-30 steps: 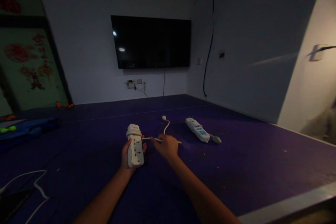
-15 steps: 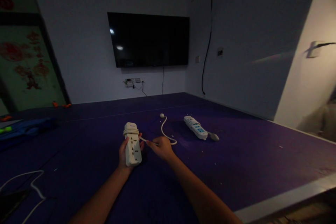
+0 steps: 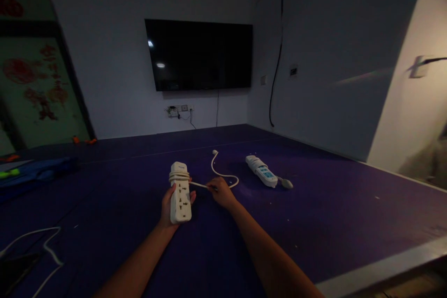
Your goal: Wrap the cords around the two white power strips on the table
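Evidently, our left hand [image 3: 166, 206] clasps the stiff, probably light power strip [image 3: 181, 201] by its long sides, while our right hand [image 3: 221, 192] pinches its seemingly supple cord [image 3: 199, 185].

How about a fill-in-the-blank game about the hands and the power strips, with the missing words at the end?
The left hand holds the power strip, and the right hand grips its white ____.
The second strip has socket panels coloured light ____.
The black television hangs on the ____.

Missing words: cord; blue; wall.
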`<state>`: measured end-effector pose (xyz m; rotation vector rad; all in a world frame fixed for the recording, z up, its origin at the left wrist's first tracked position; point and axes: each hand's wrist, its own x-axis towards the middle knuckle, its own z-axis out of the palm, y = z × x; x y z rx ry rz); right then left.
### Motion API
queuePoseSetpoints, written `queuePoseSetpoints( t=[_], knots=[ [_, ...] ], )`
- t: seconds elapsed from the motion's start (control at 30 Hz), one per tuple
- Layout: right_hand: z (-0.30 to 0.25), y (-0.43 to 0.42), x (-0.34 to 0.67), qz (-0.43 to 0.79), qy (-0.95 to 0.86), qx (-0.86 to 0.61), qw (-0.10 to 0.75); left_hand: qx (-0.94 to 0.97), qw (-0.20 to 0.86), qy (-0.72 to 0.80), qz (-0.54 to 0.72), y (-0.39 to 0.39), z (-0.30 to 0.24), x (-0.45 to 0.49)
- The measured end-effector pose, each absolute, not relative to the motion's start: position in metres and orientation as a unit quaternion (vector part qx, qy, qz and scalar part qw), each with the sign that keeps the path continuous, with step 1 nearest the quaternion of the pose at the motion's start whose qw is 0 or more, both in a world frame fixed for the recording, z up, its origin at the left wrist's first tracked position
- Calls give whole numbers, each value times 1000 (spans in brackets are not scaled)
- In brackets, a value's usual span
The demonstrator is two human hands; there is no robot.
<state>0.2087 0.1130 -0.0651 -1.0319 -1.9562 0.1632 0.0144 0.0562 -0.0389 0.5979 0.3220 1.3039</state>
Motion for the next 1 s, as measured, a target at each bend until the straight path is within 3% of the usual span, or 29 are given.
queuePoseSetpoints(
  t=[0.3,0.6,1.0],
  knots=[
    [-60,98,186,88,-798,-377,462,287,748,195,566,56,-42,18],
    [-43,79,175,64,-796,-491,349,304,790,183,500,62,-49,17],
    [-35,76,186,2,-819,-490,298,306,822,166,450,71,-54,12]
  ],
)
